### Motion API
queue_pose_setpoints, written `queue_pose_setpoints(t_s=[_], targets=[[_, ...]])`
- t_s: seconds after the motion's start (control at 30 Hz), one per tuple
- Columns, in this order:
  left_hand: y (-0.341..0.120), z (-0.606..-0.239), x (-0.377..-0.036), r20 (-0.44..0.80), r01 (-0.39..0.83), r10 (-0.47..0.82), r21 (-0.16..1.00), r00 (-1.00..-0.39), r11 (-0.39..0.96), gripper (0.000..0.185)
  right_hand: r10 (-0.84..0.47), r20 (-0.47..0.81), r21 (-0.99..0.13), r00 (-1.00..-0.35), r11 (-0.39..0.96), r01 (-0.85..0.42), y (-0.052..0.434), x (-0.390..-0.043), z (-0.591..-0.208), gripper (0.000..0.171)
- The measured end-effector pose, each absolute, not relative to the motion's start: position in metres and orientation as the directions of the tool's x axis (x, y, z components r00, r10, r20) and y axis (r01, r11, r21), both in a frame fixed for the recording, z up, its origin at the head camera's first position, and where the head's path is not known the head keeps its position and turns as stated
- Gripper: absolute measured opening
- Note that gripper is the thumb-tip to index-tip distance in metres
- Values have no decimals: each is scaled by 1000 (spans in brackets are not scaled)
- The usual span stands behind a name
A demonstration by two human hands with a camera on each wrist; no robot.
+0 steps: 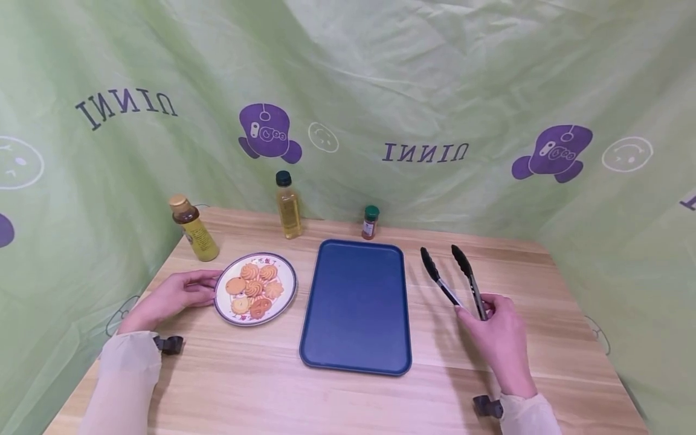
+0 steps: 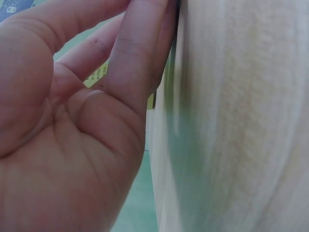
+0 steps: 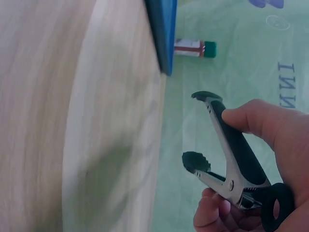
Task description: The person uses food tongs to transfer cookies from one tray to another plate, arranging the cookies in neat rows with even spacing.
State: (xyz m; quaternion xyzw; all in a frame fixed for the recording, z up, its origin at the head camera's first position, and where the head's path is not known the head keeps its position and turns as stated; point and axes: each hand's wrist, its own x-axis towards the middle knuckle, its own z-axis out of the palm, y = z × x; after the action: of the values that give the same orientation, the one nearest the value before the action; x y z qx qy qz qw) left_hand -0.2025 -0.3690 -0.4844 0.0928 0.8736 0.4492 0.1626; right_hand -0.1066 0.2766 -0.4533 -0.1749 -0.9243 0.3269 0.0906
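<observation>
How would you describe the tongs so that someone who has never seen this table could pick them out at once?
Start at the blue tray in the middle of the wooden table and look just to its right. There the right hand grips the tongs by their hinged end. They are the only metal utensil in view, with two black-tipped arms spread apart and pointing toward the back of the table.

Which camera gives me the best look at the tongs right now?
The right wrist view: the tongs fill it, arms apart, gripped by the right hand near the hinge. The head view shows them small over the table. The left wrist view misses them.
</observation>
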Motion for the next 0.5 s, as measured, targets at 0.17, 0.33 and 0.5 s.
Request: queue_pose_setpoints(t_s=[0.17, 0.33, 0.5], targets=[[-369, -485, -201, -196, 30, 313, 806, -929, 591, 65, 399, 21, -622, -917, 723, 300, 283, -110, -458, 77], [-369, -485, -201, -190, 33, 315, 810, -930, 586, 65, 391, 23, -598, -920, 743, 301, 285, -111, -463, 76], [-369, -485, -202, -186, 34, 314, 812, -931, 582, 64, 390, 43, -568, -920, 767, 298, 283, -111, -466, 73]])
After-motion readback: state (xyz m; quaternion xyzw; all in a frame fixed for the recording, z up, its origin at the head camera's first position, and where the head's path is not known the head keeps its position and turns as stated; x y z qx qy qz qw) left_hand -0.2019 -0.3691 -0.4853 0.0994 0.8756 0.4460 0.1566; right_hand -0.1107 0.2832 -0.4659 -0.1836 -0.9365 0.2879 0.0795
